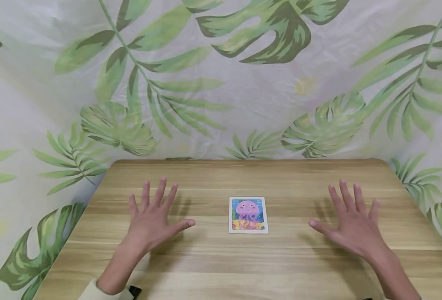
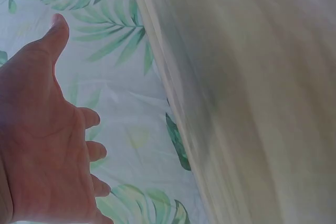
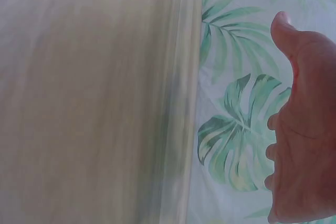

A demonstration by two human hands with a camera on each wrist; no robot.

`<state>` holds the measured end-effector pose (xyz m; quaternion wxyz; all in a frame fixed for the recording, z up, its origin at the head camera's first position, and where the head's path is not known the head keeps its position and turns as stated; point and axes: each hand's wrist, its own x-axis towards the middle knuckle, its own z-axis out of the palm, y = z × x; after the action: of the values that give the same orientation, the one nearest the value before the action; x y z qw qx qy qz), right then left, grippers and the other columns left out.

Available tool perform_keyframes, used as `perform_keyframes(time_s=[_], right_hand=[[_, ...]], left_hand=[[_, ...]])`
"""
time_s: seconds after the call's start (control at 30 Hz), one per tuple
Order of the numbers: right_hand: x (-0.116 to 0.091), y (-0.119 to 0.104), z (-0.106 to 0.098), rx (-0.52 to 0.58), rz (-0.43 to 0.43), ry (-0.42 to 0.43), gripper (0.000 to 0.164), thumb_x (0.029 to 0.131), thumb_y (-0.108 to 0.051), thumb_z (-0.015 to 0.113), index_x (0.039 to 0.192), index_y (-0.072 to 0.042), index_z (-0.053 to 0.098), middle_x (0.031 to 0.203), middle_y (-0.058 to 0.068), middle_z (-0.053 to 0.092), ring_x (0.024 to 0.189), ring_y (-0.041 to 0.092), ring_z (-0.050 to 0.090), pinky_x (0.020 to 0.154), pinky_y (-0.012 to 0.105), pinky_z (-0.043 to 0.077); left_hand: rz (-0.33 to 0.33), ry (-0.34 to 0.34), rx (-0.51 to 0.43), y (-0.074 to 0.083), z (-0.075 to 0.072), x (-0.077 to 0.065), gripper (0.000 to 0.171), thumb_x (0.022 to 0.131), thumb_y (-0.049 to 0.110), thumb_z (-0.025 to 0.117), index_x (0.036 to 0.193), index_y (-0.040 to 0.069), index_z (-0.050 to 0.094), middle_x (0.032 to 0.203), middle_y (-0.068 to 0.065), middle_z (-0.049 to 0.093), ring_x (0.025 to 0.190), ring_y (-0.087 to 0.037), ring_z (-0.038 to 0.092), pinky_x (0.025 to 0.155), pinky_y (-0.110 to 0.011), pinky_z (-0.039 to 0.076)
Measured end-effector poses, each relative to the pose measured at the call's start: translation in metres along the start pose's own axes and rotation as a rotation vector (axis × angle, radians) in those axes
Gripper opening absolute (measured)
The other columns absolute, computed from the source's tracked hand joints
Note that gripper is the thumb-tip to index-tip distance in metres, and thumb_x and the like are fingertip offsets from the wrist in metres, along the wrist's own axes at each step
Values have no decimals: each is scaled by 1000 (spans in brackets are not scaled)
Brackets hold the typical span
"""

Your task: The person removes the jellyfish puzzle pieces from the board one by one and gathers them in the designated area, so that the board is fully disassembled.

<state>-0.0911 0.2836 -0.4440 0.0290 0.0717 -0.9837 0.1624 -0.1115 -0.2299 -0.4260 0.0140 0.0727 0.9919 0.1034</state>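
Between my two hands, a small white-bordered picture puzzle or card [image 1: 248, 215] lies flat on the wooden table. It shows a pink jellyfish with a smiling face over yellow and blue sea colours. To its left, my left hand [image 1: 151, 225] hovers above the tabletop, palm down, fingers spread and thumb pointing towards the picture. My right hand [image 1: 355, 229] mirrors it on the other side, also with fingers spread and holding nothing. In the left wrist view the left palm [image 2: 47, 135] faces the camera; the right palm [image 3: 307, 135] shows likewise in the right wrist view.
The wood-grain table [image 1: 250, 266] has rounded far corners. Behind and beside it hangs a pale cloth [image 1: 258, 91] printed with green leaves, close against the table's far edge. A light sleeve [image 1: 102, 291] and a small black piece [image 1: 135, 291] show at the left wrist.
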Motion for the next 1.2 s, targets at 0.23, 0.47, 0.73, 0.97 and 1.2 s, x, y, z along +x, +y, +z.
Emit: perform_keyframes(time_s=[0.23,0.47,0.73,0.97,1.2], right_hand=[[10,-12,2,57,-79,-11,112,94,-67,70,173,-10,15,181,16,-7,165,48,-16,121,83,-14],[24,-25,12,105,-203,-39,106,96,-60,73,172,-9,21,181,21,5,167,47,-4,127,78,12],[39,-50,21,146,-252,-78,98,97,-59,73,170,-9,30,180,18,16,167,43,9,128,70,25],[50,-66,30,159,-278,-106,89,98,-53,75,166,-7,40,177,16,28,164,42,25,126,63,35],[61,-77,36,176,-289,-131,72,99,-39,77,156,-3,53,165,18,48,152,41,48,123,60,42]], left_hand=[[64,27,-36,13,1,4,105,94,81,56,173,19,24,182,-12,8,166,-51,-6,122,-84,-4],[193,4,-119,31,6,12,92,102,67,59,172,17,27,182,-10,12,167,-47,2,126,-80,2],[372,-18,-180,47,12,19,82,103,53,68,168,14,38,179,-9,26,165,-43,20,128,-68,28],[456,-57,-229,57,15,22,72,103,44,71,163,12,47,174,-10,38,159,-38,39,125,-57,41],[463,-115,-244,66,16,25,59,104,38,71,155,11,58,166,-12,49,151,-36,51,120,-57,47]])
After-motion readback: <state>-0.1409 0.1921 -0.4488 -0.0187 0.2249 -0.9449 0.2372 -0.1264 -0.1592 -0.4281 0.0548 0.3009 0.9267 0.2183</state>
